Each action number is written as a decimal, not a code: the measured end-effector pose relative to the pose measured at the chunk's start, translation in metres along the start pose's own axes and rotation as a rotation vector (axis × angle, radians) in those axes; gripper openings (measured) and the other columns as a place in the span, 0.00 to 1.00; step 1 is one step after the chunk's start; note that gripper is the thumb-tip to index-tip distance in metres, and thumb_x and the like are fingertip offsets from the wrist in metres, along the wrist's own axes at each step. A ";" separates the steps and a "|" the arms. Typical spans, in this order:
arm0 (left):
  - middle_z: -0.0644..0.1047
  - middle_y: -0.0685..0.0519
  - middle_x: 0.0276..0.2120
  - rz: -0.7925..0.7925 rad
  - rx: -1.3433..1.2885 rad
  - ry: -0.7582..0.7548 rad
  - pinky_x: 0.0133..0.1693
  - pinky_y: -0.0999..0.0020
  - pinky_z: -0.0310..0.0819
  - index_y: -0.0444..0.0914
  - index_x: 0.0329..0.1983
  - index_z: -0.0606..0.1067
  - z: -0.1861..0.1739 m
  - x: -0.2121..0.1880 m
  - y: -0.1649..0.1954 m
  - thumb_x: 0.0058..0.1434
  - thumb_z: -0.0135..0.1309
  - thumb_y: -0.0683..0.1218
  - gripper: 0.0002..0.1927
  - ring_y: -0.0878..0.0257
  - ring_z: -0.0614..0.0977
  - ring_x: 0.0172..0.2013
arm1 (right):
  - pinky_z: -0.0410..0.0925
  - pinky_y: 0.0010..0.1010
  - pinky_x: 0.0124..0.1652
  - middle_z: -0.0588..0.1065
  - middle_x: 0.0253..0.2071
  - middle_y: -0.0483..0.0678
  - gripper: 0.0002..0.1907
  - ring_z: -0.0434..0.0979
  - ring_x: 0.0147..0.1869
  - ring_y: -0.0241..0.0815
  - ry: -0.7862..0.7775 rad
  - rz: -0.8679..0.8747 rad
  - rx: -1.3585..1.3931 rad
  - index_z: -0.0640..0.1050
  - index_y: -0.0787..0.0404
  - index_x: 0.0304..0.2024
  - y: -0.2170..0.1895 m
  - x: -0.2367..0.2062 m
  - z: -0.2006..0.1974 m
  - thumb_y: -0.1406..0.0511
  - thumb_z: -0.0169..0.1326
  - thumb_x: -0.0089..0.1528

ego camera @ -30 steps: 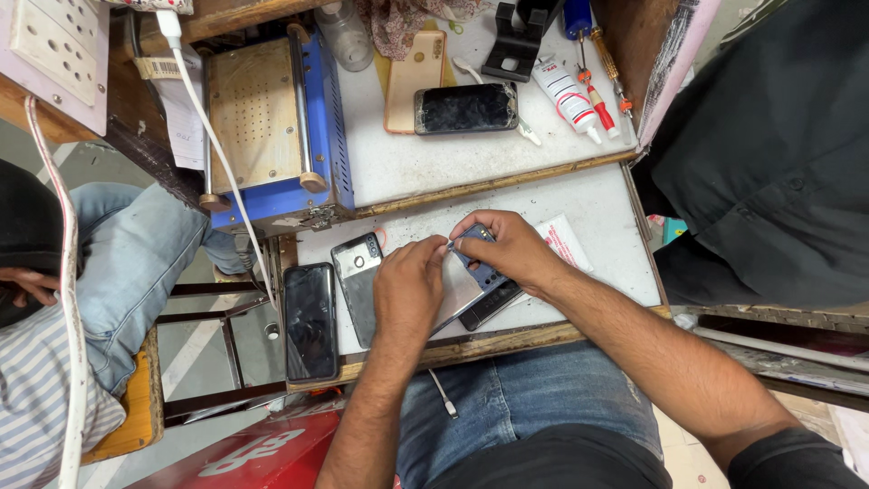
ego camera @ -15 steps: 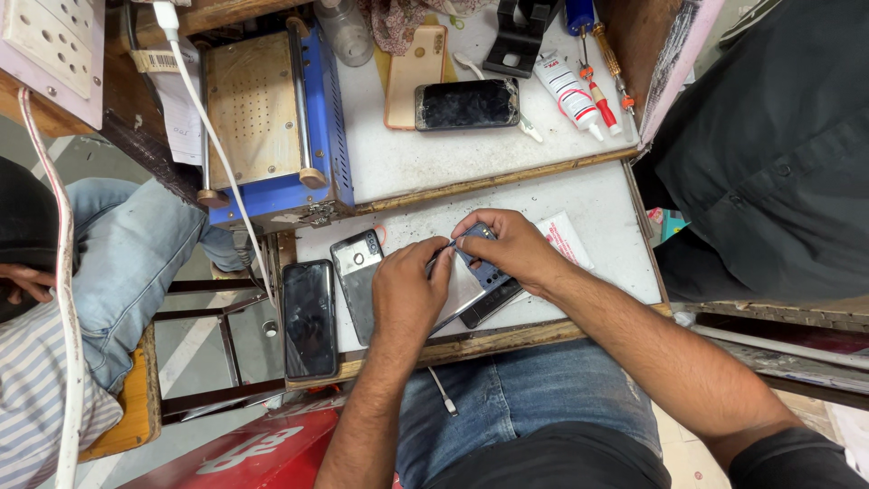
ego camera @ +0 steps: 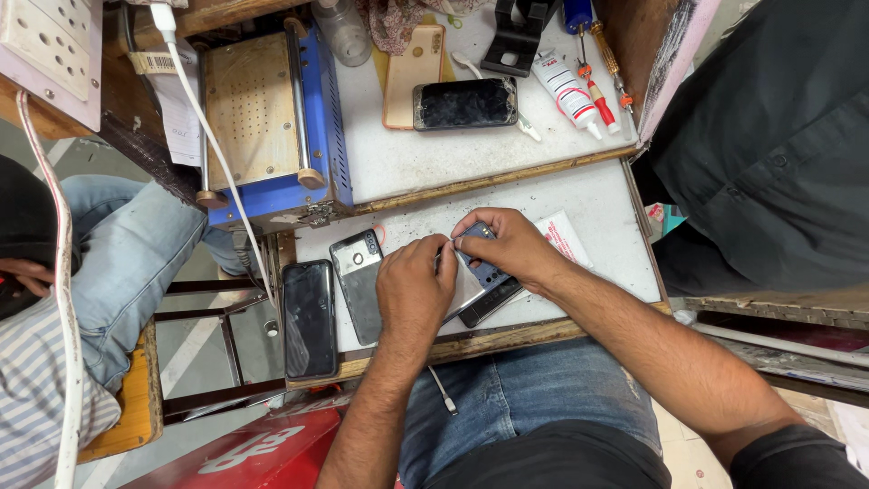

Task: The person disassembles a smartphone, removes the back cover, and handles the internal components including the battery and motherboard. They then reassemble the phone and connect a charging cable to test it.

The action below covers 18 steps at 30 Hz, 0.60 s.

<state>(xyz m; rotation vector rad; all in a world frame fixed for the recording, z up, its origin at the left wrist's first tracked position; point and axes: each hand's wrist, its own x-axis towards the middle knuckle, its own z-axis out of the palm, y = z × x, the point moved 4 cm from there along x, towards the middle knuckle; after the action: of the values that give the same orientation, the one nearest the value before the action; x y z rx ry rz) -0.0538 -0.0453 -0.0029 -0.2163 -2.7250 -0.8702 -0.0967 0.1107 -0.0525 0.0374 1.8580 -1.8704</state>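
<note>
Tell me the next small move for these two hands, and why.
Probably keep the left hand pressing down while the right hand works its fingertips further along the edge of the dark phone part. Both hands meet at that edge on the white worktop; what they pinch is hidden.

opened phone [ego camera: 480, 276] partly under hands

A phone-repair workshop: opened handsets [ego camera: 358, 281], blue heating plate [ego camera: 262, 118], screwdrivers [ego camera: 593, 68], glue tube [ego camera: 563, 89].

Dark phone screen [ego camera: 310, 319] lying flat at bench's left edge; another cracked dark screen [ego camera: 465, 103] on upper shelf. White glue tube [ego camera: 563, 91] with red-blue label nearby, and white barcode tag [ego camera: 152, 62] top left.
</note>
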 end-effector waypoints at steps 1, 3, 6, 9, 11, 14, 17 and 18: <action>0.82 0.48 0.30 0.005 0.005 0.002 0.44 0.52 0.75 0.38 0.37 0.81 0.000 0.000 0.000 0.63 0.59 0.46 0.06 0.50 0.84 0.35 | 0.73 0.20 0.34 0.79 0.33 0.45 0.08 0.77 0.33 0.29 0.002 -0.009 -0.006 0.82 0.64 0.42 0.000 0.000 0.000 0.67 0.60 0.61; 0.82 0.48 0.31 -0.002 0.000 -0.014 0.44 0.52 0.75 0.39 0.38 0.81 0.001 0.000 -0.001 0.63 0.59 0.47 0.07 0.50 0.84 0.35 | 0.73 0.20 0.35 0.79 0.33 0.44 0.08 0.77 0.33 0.29 0.006 -0.028 -0.020 0.82 0.64 0.41 -0.001 0.000 -0.001 0.67 0.61 0.61; 0.83 0.48 0.33 -0.002 -0.038 -0.045 0.44 0.53 0.76 0.39 0.41 0.81 0.000 0.001 -0.004 0.65 0.58 0.47 0.07 0.49 0.84 0.36 | 0.72 0.21 0.34 0.79 0.33 0.45 0.08 0.76 0.33 0.30 0.014 -0.048 -0.026 0.82 0.64 0.42 -0.002 0.000 -0.002 0.66 0.61 0.61; 0.83 0.48 0.34 -0.001 -0.059 -0.068 0.43 0.53 0.77 0.40 0.43 0.82 0.000 0.002 -0.006 0.66 0.58 0.47 0.08 0.49 0.84 0.37 | 0.72 0.20 0.34 0.79 0.33 0.44 0.08 0.76 0.33 0.29 0.009 -0.049 -0.020 0.81 0.64 0.42 -0.001 0.000 -0.002 0.66 0.61 0.62; 0.83 0.48 0.34 -0.010 -0.061 -0.071 0.43 0.53 0.77 0.40 0.43 0.82 0.000 0.003 -0.007 0.65 0.58 0.48 0.08 0.48 0.84 0.37 | 0.72 0.20 0.33 0.79 0.32 0.45 0.09 0.76 0.33 0.29 0.012 -0.035 -0.026 0.81 0.64 0.42 0.000 0.000 -0.002 0.66 0.61 0.62; 0.84 0.47 0.34 -0.020 -0.066 -0.065 0.42 0.53 0.77 0.40 0.43 0.82 0.001 0.003 -0.008 0.65 0.59 0.48 0.09 0.48 0.85 0.37 | 0.72 0.20 0.33 0.79 0.32 0.45 0.09 0.76 0.32 0.30 0.012 -0.030 -0.023 0.81 0.64 0.42 0.001 0.000 -0.003 0.66 0.62 0.61; 0.84 0.47 0.33 -0.012 -0.067 -0.060 0.42 0.53 0.78 0.40 0.42 0.83 0.002 0.004 -0.007 0.64 0.59 0.48 0.08 0.48 0.85 0.37 | 0.72 0.20 0.33 0.79 0.32 0.45 0.09 0.76 0.32 0.30 0.015 -0.037 -0.034 0.81 0.64 0.42 0.002 0.000 -0.004 0.65 0.62 0.61; 0.84 0.47 0.33 -0.009 -0.065 -0.058 0.42 0.53 0.78 0.40 0.42 0.83 0.003 0.004 -0.007 0.64 0.59 0.48 0.08 0.48 0.85 0.37 | 0.72 0.20 0.33 0.79 0.33 0.45 0.09 0.76 0.33 0.30 0.017 -0.039 -0.040 0.81 0.64 0.41 0.002 0.000 -0.004 0.65 0.62 0.61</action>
<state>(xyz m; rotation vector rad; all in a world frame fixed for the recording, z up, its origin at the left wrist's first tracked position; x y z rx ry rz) -0.0592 -0.0491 -0.0075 -0.2460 -2.7555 -0.9699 -0.0971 0.1144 -0.0544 0.0030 1.9201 -1.8634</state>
